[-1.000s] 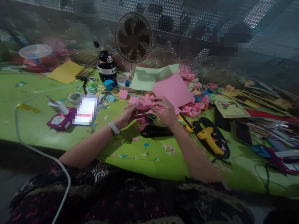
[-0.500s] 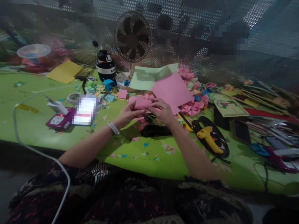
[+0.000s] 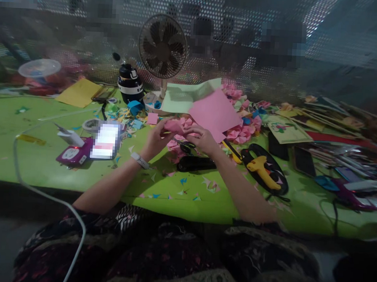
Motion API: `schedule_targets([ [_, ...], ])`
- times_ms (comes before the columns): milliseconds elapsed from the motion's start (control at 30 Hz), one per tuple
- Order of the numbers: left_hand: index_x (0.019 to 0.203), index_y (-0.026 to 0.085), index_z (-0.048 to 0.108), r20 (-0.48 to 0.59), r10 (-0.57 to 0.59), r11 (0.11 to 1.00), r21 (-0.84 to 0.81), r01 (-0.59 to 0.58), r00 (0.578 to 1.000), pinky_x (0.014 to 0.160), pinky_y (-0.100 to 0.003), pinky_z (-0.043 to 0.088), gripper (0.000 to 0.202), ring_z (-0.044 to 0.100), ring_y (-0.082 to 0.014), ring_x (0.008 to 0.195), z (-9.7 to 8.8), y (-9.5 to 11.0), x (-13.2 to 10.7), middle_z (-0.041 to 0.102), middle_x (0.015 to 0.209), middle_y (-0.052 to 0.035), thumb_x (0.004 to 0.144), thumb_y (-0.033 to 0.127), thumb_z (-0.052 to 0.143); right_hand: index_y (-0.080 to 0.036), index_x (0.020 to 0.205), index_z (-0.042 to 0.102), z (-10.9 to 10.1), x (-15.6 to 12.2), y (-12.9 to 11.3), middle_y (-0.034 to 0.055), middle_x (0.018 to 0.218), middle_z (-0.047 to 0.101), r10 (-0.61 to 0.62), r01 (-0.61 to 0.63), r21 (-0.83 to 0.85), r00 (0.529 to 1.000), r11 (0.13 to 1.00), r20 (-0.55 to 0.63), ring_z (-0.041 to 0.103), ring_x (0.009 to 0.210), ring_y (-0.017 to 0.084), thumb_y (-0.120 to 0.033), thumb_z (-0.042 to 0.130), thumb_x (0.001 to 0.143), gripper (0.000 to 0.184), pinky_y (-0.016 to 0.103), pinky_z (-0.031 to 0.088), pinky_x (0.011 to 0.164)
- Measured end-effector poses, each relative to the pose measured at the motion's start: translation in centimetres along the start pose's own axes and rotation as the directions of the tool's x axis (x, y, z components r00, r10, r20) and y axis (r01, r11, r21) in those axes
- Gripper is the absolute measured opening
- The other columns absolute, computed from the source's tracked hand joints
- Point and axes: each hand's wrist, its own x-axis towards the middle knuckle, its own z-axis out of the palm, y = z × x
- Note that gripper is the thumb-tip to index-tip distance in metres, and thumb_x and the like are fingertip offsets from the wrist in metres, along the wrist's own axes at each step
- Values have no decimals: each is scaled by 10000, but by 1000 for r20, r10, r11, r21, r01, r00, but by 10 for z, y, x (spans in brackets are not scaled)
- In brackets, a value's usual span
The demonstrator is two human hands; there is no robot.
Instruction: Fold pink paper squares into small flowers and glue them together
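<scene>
Both hands meet above the green table (image 3: 32, 162) on a small folded pink paper piece (image 3: 173, 126). My left hand (image 3: 156, 140), with a white wristband, pinches its left side with fingers closed. My right hand (image 3: 203, 138) pinches its right end, fingers curled. Under the hands lie more folded pink pieces (image 3: 175, 146) and black-handled scissors (image 3: 185, 146). A black oblong object (image 3: 196, 163) rests just in front of my right wrist. A large pink sheet (image 3: 215, 113) lies beyond the hands.
A yellow glue gun (image 3: 262, 170) sits on a black pad to the right. Pink paper flowers (image 3: 244, 133), a pale green sheet (image 3: 184, 98), a fan (image 3: 162, 47), a black bottle (image 3: 130, 85), a phone (image 3: 104, 141), tape (image 3: 91, 123) and paper scraps surround the spot. A white cable (image 3: 31, 187) crosses left.
The pink piece was turned and lifted slightly between both hands; my left hand rose to a more upright grip. The view shifted a little to the right.
</scene>
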Motion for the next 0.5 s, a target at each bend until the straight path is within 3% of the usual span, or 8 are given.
schedule_targets([
  [100,1306,188,598,47,21,998,56,-23,999,817,-298,611,528,738,-192,919,0,-4,-2,727,1142,-119,814,313,743,-203,861,780,-1,1,4,99,1080,750,-22,24,-37,999,999,39,670,1092,253,-351,755,759,182,405,542,943],
  [233,1299,209,605,81,-32,999,28,30,996,782,-284,600,553,736,-178,855,3,2,-6,753,1008,-79,792,341,781,-187,877,776,1,1,3,87,1006,759,-17,19,-32,998,999,58,695,985,236,-354,727,773,203,376,542,911],
  [367,1096,165,672,91,-136,979,-141,148,987,707,-250,565,447,708,-161,756,6,12,-6,743,850,-58,754,405,832,-169,860,715,4,0,-2,71,911,730,27,-26,-20,999,999,35,669,853,200,-410,730,763,260,345,535,824],
  [500,908,160,684,108,-238,899,-351,261,965,748,-271,578,412,693,-146,755,7,18,-4,735,830,-38,698,462,870,-184,831,626,5,-2,-11,32,825,678,41,-41,3,999,999,-24,611,749,162,-486,743,748,334,318,509,746],
])
